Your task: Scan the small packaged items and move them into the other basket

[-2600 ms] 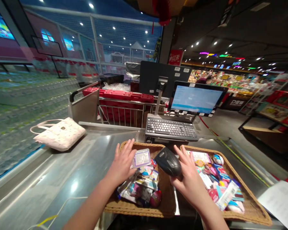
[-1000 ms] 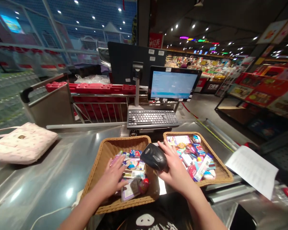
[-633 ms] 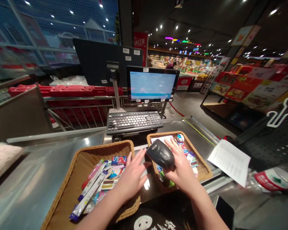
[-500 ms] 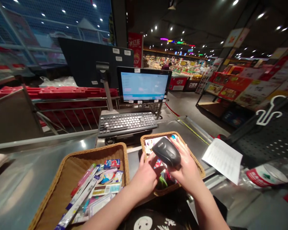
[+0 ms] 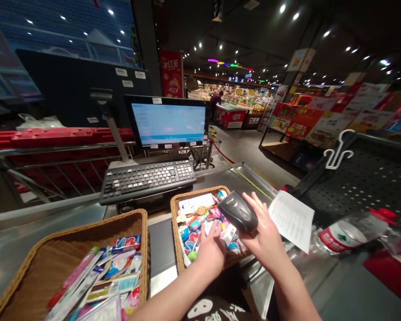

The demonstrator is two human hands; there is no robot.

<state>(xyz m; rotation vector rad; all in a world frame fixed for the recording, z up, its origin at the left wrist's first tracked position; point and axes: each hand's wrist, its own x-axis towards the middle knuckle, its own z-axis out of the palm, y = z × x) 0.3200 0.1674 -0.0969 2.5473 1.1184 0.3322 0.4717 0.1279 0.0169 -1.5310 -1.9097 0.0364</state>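
Note:
A black handheld barcode scanner (image 5: 239, 213) rests in my right hand (image 5: 262, 232), its head pointing up and left over the smaller wicker basket (image 5: 174, 214). Thumb and fingers wrap its grip, partly hidden behind it. My left hand (image 5: 213, 249) is over the same basket, fingers apart and reaching among colourful small packages (image 5: 192, 240); whether they touch any is unclear. To the left stands a larger wicker basket (image 5: 30, 254) holding toothbrush-like packs (image 5: 75, 274) and other small packaged goods.
A keyboard (image 5: 149, 178) and a lit monitor (image 5: 170, 122) stand behind the baskets, beside a second screen's dark back (image 5: 73, 89). At right are a printed sheet (image 5: 292, 218), a large plastic bottle (image 5: 350, 234) and a white hanger (image 5: 337, 151). A person (image 5: 215, 102) bends over a distant freezer.
The view has swung right. My left hand has drawn away from the scanner and lowered toward the goods, and more of the smaller basket's contents now shows. The right hand keeps hold of the scanner.

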